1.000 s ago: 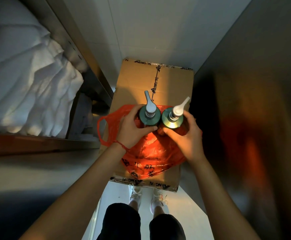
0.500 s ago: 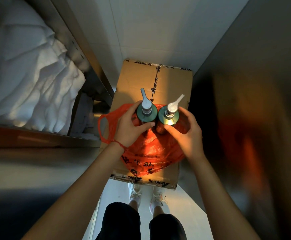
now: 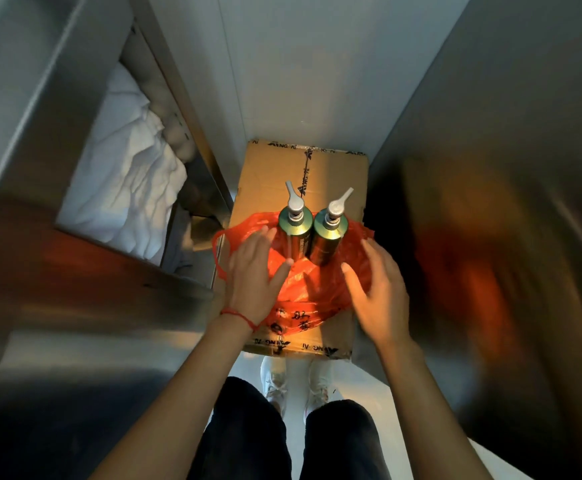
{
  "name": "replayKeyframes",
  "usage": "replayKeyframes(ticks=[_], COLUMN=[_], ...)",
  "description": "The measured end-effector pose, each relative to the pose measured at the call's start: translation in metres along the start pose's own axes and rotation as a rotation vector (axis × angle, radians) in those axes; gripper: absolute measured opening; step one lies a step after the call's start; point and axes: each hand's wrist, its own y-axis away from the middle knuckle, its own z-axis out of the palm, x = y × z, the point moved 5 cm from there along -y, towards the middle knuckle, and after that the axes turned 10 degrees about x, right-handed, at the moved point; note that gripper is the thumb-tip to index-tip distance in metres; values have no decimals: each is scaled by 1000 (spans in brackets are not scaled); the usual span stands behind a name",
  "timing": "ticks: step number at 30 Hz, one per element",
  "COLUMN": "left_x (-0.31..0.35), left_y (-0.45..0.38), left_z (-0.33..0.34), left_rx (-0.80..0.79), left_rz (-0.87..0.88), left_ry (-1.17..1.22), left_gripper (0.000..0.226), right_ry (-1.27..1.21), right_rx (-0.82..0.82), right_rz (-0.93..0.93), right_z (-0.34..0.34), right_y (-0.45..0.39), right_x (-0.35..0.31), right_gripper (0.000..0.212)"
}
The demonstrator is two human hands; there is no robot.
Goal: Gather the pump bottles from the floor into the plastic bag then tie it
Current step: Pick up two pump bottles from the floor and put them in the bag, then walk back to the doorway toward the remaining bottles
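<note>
Two green pump bottles stand upright side by side inside an orange plastic bag (image 3: 303,289) that lies open on a cardboard box (image 3: 268,181). The left bottle (image 3: 294,230) and the right bottle (image 3: 329,233) both have white pump heads pointing away from me. My left hand (image 3: 254,271) hovers open just left of the bottles, over the bag's edge. My right hand (image 3: 376,289) is open to the right of them, fingers spread, slightly blurred. Neither hand holds anything.
Steel cabinet walls close in on the left (image 3: 57,98) and right (image 3: 507,168). A shelf at the left holds white crumpled cloth (image 3: 126,181). My legs and white shoes (image 3: 296,382) stand on the pale floor just before the box.
Both hands have let go of the bottles and drawn back toward me. The bottles now stand free in the bag.
</note>
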Motion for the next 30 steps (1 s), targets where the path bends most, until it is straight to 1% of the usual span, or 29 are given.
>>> replayKeyframes(ticks=[3,5,9,13,16,20,24,26,28,30], left_x=[5,7,26,46,56,74,84,104,107,120], left_y=[20,35,62,95,122,169,206,234,242,254], left_z=[-11,-16,-32,-46,-50,-55,-53,-55,-53,-52], left_rx=[-36,-91,-97,-9,-24,-12,-60,-93,-104,-123], left_rz=[174,207,234,281,266,283,311,411,448,531], left_ry=[-191,-258,-238,-233,-244,-243,-258,-280,-307,-312], left_gripper=[55,56,52,50,52,51,50,50,52,52], right_ry=[47,33,74,100,109,153,203,220,225,243], right_rx=[6,5,9,-7,-34,-21,-59,-15,-24,13], right_rz=[-26,5,-2,-14,-47,-116,-126,-95,-61,8], right_z=[-14,-23,-42,-62,-79,-102,-116,-141,-144,-160], right_y=[21,35,62,89,116,159,196,228,242,264], right_x=[-10,-12,-12,-10,-8,-5,4,9,17,28], right_gripper=[50,50,52,53,52,50,50,50,50,51])
